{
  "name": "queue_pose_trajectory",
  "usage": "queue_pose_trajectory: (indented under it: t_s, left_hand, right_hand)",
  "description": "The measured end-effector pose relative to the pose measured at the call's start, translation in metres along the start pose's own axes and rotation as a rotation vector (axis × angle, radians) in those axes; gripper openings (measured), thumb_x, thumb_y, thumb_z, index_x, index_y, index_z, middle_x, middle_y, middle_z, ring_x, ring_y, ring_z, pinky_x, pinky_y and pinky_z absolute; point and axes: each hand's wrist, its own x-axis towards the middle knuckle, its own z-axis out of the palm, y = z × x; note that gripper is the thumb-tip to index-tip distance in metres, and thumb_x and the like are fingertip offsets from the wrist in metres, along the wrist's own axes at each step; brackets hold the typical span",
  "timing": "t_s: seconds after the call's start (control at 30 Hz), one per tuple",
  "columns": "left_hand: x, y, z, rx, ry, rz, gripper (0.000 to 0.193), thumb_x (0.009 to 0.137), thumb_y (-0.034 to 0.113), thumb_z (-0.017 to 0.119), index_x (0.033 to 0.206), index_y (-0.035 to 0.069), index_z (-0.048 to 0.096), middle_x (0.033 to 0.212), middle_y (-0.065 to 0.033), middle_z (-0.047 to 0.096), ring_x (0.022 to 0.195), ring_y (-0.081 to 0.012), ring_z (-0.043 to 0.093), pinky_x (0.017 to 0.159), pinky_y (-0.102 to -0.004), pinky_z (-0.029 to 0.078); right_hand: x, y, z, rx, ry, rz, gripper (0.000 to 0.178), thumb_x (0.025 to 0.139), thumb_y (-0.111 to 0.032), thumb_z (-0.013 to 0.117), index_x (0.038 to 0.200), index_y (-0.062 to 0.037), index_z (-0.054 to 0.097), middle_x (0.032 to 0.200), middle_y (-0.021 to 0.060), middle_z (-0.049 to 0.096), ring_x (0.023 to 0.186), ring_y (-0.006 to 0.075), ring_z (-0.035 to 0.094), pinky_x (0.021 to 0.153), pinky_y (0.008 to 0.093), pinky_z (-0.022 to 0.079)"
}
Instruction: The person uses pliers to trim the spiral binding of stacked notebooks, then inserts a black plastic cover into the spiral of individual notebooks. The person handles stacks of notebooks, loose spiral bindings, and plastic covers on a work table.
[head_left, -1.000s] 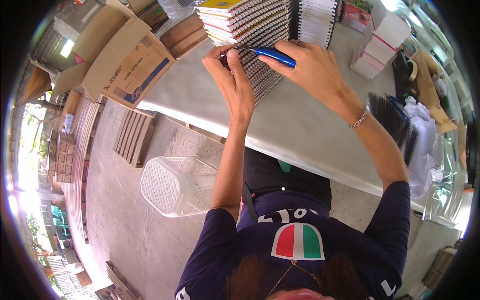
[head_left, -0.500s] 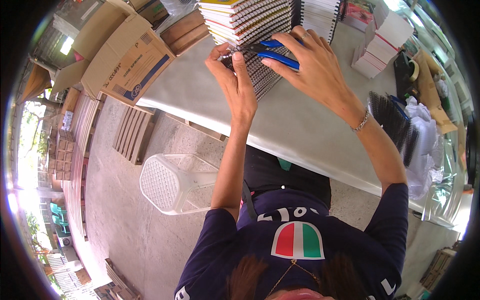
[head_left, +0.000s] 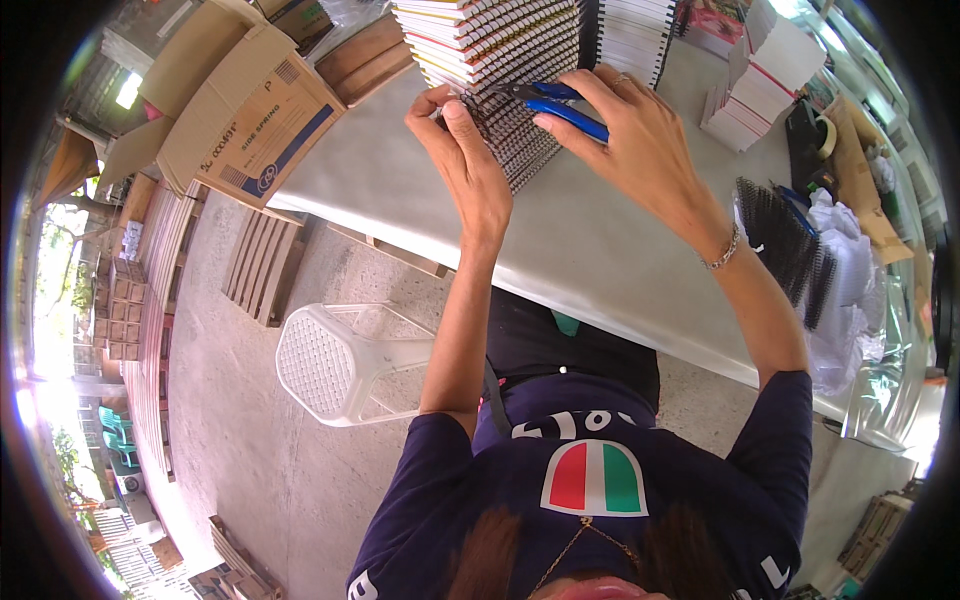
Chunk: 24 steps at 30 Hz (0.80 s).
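Tall stack of white-paged, coil-bound notebooks (head_left: 482, 48), sitting on the pale grey table (head_left: 620, 235). Gripping blue-handled metal cutters (head_left: 565, 118) in the right hand (head_left: 642, 140), handles spread; holding the left hand (head_left: 472, 160) at the dark wire coils (head_left: 518, 150), can't tell if pinching anything. Probably trimming coil ends, next likely steadying one and squeezing. Not making out the cutter tips clearly; losing the stack's top past the frame.
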Motion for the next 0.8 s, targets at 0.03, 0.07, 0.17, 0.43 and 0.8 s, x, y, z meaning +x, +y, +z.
queue_pose_trajectory:
  t_s: [0.03, 0.07, 0.17, 0.43, 0.8]
  left_hand:
    - [0.0, -0.001, 0.001, -0.044, 0.015, -0.003, 0.043, 0.11, 0.037, 0.038, 0.127, -0.002, 0.043, 0.123, -0.015, 0.045, 0.114, -0.0233, 0.045, 0.103, -0.038, 0.035]
    - [-0.001, -0.002, 0.0, -0.043, 0.004, -0.001, 0.043, 0.11, 0.037, 0.038, 0.127, -0.002, 0.043, 0.125, -0.0157, 0.045, 0.115, -0.0241, 0.045, 0.104, -0.0383, 0.034]
    - [-0.003, -0.006, -0.002, -0.002, -0.037, 0.01, 0.044, 0.109, 0.038, 0.04, 0.129, -0.002, 0.042, 0.127, -0.0172, 0.044, 0.117, -0.0262, 0.045, 0.105, -0.039, 0.034]
    - [-0.004, -0.014, -0.005, 0.138, -0.054, 0.028, 0.039, 0.109, 0.037, 0.044, 0.124, 0.001, 0.045, 0.113, -0.0092, 0.048, 0.091, -0.0144, 0.046, 0.081, -0.0315, 0.043]
    - [-0.006, -0.015, 0.002, 0.22, 0.016, 0.143, 0.038, 0.111, 0.035, 0.037, 0.122, -0.001, 0.045, 0.109, -0.0109, 0.049, 0.091, -0.0147, 0.047, 0.082, -0.0322, 0.043]
  right_hand:
    - [-0.001, 0.001, 0.001, -0.021, -0.009, -0.004, 0.045, 0.089, -0.048, 0.07, 0.109, -0.0091, 0.067, 0.103, 0.0161, 0.068, 0.089, 0.0334, 0.068, 0.078, 0.0456, 0.054]
    - [-0.002, 0.002, 0.002, -0.042, -0.019, -0.009, 0.046, 0.088, -0.049, 0.07, 0.113, -0.009, 0.066, 0.108, 0.017, 0.067, 0.094, 0.0344, 0.066, 0.082, 0.0473, 0.053]
    - [-0.002, 0.001, 0.004, -0.033, -0.069, 0.008, 0.05, 0.088, -0.049, 0.07, 0.118, -0.009, 0.066, 0.117, 0.0189, 0.064, 0.102, 0.037, 0.063, 0.091, 0.0506, 0.048]
    - [0.005, -0.006, 0.01, -0.01, -0.143, 0.025, 0.039, 0.089, -0.047, 0.07, 0.092, -0.0085, 0.066, 0.078, 0.0123, 0.069, 0.07, 0.0301, 0.068, 0.063, 0.0419, 0.055]
    - [-0.004, -0.001, 0.016, -0.097, -0.006, -0.072, 0.049, 0.089, -0.048, 0.07, 0.115, -0.0066, 0.065, 0.105, 0.0196, 0.067, 0.095, 0.0356, 0.066, 0.083, 0.0474, 0.053]
